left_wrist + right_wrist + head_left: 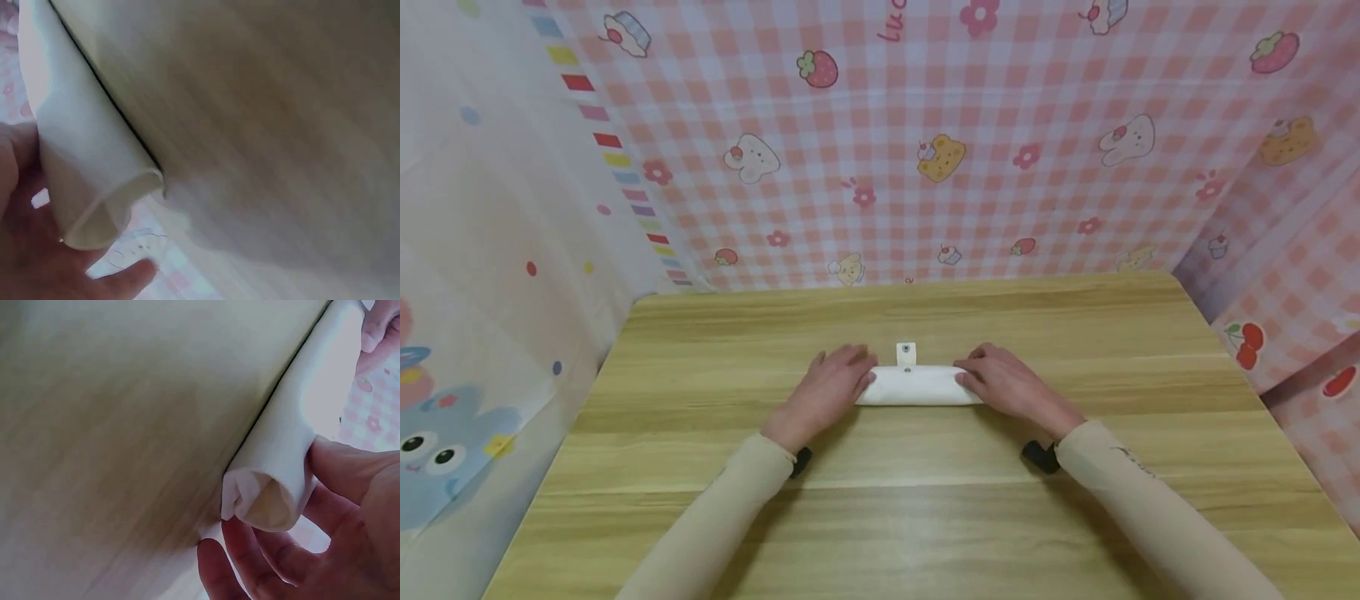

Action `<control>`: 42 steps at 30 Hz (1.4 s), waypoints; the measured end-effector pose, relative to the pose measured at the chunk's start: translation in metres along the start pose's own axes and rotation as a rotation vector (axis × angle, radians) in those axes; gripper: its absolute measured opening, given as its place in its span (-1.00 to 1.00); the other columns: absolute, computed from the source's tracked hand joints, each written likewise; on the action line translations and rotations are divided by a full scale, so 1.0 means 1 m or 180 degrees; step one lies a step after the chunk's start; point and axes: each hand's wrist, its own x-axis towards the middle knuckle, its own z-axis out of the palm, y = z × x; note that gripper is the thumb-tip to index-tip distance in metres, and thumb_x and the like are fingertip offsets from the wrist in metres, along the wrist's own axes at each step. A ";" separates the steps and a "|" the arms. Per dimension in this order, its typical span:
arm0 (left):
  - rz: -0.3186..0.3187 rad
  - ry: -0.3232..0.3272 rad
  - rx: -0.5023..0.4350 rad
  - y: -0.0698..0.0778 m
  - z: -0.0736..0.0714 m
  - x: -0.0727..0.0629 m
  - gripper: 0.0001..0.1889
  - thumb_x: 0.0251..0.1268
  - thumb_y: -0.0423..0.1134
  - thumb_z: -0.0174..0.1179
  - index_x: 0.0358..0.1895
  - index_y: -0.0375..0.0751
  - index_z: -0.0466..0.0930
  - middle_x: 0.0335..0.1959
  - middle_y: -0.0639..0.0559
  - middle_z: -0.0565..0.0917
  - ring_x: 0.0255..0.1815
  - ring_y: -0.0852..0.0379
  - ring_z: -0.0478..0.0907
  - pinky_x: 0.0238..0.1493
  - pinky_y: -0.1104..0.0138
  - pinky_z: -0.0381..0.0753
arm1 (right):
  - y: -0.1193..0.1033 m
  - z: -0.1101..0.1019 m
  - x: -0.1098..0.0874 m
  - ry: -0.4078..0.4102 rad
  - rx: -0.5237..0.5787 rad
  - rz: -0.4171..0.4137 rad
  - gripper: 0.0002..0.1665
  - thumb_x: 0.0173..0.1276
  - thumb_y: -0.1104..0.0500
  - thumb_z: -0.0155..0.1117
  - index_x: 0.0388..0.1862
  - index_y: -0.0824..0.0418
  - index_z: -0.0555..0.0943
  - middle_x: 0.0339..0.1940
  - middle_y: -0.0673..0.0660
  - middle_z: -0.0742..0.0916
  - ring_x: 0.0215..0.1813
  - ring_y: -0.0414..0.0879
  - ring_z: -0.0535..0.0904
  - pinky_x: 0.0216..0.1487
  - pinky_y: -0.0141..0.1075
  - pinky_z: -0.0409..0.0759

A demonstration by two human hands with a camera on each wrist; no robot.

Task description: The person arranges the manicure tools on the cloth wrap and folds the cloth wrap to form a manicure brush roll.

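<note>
A white roll-up pouch (917,387) lies crosswise on the wooden table, rolled into a tube. From its far side a short strap (906,352) with a metal snap sticks out, and a second snap sits on the roll near the strap's base. My left hand (829,385) holds the left end of the roll between thumb and fingers. At the right end my right hand (1006,382) grips it the same way. Both wrist views show the hollow ends of the roll (94,144), with a folded layer inside the right end (250,494).
Wood-grain table (880,517) spreads around the roll. Behind it hangs a pink checked cloth (880,167), and a white printed curtain (490,250) hangs at the left. Dark wrist devices (1040,457) sit under both sleeves.
</note>
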 end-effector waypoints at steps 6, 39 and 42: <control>0.0711 0.0489 0.0260 0.012 0.003 -0.007 -0.63 0.46 -0.37 0.28 0.28 -0.27 0.64 0.30 -0.19 0.61 0.35 -0.12 0.54 0.37 -0.16 0.44 | -0.001 -0.003 0.002 -0.0104 -0.0057 0.0026 -0.50 0.65 0.07 0.12 0.38 0.34 0.57 0.21 0.34 0.62 0.19 0.19 0.53 0.23 0.09 0.51; 0.0696 0.0332 -0.0081 0.018 0.006 -0.011 -0.61 0.30 -0.51 0.36 0.18 -0.25 0.71 0.24 -0.06 0.69 0.27 -0.04 0.63 0.41 0.01 0.45 | -0.039 0.010 0.046 0.0627 0.0881 -0.0336 -0.79 0.49 0.28 0.32 0.02 0.20 0.78 -0.01 0.13 0.82 0.02 -0.01 0.74 0.06 -0.11 0.67; 0.0700 0.0339 -0.0036 0.017 0.006 -0.012 -0.61 0.29 -0.51 0.37 0.18 -0.24 0.71 0.24 -0.05 0.70 0.26 -0.03 0.64 0.40 0.02 0.47 | -0.041 0.012 0.045 0.0652 0.0764 -0.0444 -0.83 0.47 0.30 0.34 -0.04 0.19 0.80 -0.06 0.11 0.83 -0.01 -0.02 0.75 0.03 -0.13 0.69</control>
